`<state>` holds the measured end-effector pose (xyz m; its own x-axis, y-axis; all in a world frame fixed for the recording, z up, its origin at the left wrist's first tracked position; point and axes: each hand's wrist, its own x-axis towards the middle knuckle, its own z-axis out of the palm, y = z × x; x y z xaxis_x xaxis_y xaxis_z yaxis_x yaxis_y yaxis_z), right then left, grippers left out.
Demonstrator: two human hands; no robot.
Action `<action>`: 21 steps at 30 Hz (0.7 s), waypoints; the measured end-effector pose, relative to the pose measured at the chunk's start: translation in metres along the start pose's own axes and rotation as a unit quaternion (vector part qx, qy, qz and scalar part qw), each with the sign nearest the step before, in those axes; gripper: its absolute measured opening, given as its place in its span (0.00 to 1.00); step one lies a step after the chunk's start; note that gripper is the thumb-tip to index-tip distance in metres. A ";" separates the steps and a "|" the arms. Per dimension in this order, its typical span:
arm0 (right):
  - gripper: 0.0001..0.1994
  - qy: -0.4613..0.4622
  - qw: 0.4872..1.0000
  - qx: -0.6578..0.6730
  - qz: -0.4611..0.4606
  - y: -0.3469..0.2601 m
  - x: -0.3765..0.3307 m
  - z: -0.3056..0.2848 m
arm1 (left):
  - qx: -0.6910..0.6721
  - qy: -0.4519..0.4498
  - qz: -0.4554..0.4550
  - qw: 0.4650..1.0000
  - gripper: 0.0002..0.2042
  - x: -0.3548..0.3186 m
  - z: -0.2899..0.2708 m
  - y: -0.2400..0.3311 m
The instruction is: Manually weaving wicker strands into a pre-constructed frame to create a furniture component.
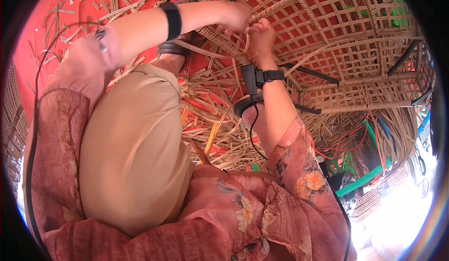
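- Around the work, loose tan strips of dry plant fibre (210, 95) litter the bright red ground covering (51, 8), thickest between the person's feet, with shorter snippets at the upper left
- A bent knee in beige cloth trousers (128, 144) takes up much of the space below the left forearm, and a thin black cable (33, 153) runs up the left side
- On the right, a thick bundle of long tan fibre strips (402, 132) hangs beside a curved green tube (362, 182); orange-red cord (334, 149) crosses near it
- The large tan open-lattice wicker piece with cord-wrapped ribs (322, 41) fills the upper right, its near edge at the hands
- Left hand (236, 17), one, blurred, sits at that edge, fingers bunched; whether it grips anything, I cannot tell
- Right hand (262, 31), one, is just beside it, fingers curled in; what lies in them is hidden
- Counted: one wicker piece at the hands, at least four short black bars (315, 75) along its frame, two dark sandals (245, 106), one black band (173, 21) on the left forearm, one black strapped device (252, 78) at the right wrist
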<state>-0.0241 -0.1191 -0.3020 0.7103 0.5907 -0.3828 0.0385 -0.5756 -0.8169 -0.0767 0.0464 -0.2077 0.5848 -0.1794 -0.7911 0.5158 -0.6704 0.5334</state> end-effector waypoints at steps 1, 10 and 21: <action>0.09 0.000 0.998 -0.050 -0.028 0.002 0.000 0.007 | 0.006 0.088 0.000 0.996 0.13 0.019 0.012 -0.018; 0.06 -0.022 0.992 -0.109 -0.060 -0.031 -0.012 -0.004 | -0.132 0.242 0.003 0.961 0.17 0.064 0.039 -0.019; 0.07 0.024 0.964 -0.263 -0.036 -0.032 -0.014 -0.004 | -0.066 0.233 0.015 0.970 0.17 0.075 0.038 -0.031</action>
<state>-0.0328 -0.1115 -0.2686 0.7234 0.6204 -0.3028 0.4305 -0.7483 -0.5047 -0.0728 0.0263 -0.2951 0.8040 0.1683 -0.5703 0.5525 -0.5661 0.6118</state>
